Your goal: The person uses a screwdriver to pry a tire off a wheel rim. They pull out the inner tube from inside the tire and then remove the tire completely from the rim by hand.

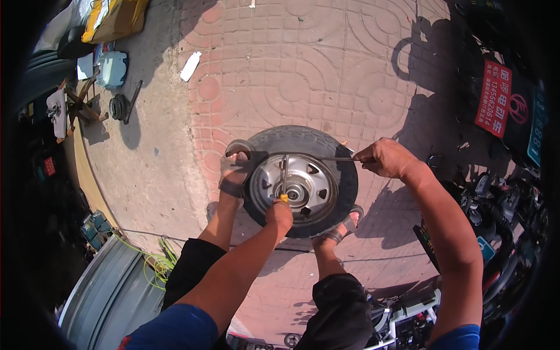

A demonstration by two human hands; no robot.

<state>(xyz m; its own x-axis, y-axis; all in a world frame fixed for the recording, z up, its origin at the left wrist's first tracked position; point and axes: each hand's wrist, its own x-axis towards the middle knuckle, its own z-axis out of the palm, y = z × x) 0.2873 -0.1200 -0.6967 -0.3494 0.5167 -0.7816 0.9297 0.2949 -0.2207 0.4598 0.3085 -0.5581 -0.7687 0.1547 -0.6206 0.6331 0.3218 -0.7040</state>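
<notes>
A wheel with a black tire (280, 137) and a silver steel rim (319, 182) lies flat on the ground between my sandaled feet. My left hand (280, 214) is closed round the yellow handle of a screwdriver (284, 175). Its metal shaft points away from me across the rim, its tip at the far rim edge. Closed on the outer end of a thin metal pry bar (337, 158) is my right hand (386, 158), off the tire's right side. The bar runs level over the sidewall, and its inner end meets the rim's far edge.
My left sandal (232, 188) presses against the tire's left side, and my right sandal (350, 224) touches its near right. A white bottle (190, 66) lies on the paving far left. Parked scooters (496, 204) line the right; a yellow-green hose (160, 265) lies lower left.
</notes>
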